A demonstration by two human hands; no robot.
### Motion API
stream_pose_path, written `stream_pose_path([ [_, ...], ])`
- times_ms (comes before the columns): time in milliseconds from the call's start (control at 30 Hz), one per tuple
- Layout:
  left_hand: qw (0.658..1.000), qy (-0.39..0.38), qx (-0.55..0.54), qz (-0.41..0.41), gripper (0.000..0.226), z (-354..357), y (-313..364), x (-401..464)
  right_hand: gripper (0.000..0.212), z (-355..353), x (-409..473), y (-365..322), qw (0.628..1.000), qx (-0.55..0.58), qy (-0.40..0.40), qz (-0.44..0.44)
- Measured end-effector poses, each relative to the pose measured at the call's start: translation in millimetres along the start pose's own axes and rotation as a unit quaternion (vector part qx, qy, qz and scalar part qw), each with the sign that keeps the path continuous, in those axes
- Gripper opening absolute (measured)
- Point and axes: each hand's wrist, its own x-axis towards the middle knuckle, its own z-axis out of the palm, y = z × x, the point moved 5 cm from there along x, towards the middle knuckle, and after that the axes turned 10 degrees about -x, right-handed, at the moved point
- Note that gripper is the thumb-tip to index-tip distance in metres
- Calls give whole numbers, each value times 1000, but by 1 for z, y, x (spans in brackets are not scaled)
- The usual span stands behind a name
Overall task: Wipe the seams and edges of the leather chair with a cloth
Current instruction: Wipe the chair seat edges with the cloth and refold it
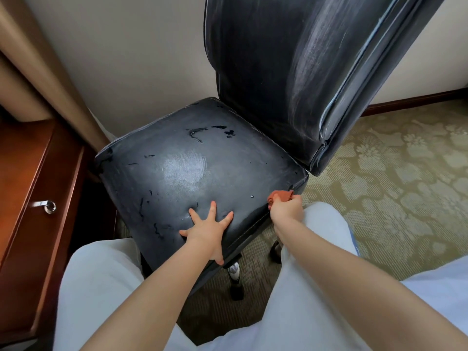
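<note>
A black leather chair (177, 158) stands in front of me, its worn seat cracked and streaked with wet marks, its tall backrest (278, 72) rising at the upper right. My left hand (210, 230) lies flat on the front of the seat with fingers spread. My right hand (286, 209) grips a bunched orange cloth (281, 196) against the seat's front right corner, at the edge seam. Most of the cloth is hidden inside my fist.
A reddish wooden cabinet (30, 198) with a metal drawer pull (48, 205) stands close on the left. My knees in pale trousers (101, 287) flank the chair's front. Patterned green carpet (392, 173) spreads to the right, and a light wall runs behind.
</note>
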Motion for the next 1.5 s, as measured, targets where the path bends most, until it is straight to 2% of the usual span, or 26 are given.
stream_pose_path([
  [167,1000,4,11,9,125,0,0,4,20,31,-55,29,992,-33,-104,-65],
  [300,995,30,86,28,124,0,2,6,18,5,-14,7,999,4,-19,-30],
  [367,995,40,84,40,122,-2,4,7,20,-3,-7,0,1000,2,-5,-15],
  [600,987,78,93,105,115,-6,29,25,22,7,-47,28,981,-103,-108,-124],
  [667,985,77,96,120,114,-9,37,30,21,1,-24,16,984,-103,-78,-124],
  [800,985,71,94,123,115,-13,43,38,17,-16,18,2,999,-23,-10,-22],
  [867,987,71,77,121,114,-16,44,40,19,-13,8,5,997,-60,-22,-47],
  [967,988,66,74,118,117,-21,48,45,22,-3,-22,14,985,-107,-83,-105],
  [1033,989,55,74,113,122,-23,51,48,18,-10,-9,8,988,-97,-58,-105],
  [1167,990,43,78,107,127,-25,53,51,18,-34,44,-11,999,-49,2,-23],
  [1367,993,58,60,83,130,-27,61,54,19,-7,-4,7,992,-78,-69,-65],
  [1500,995,35,53,76,135,-25,63,60,19,-32,40,-17,995,-73,-9,-69],
])
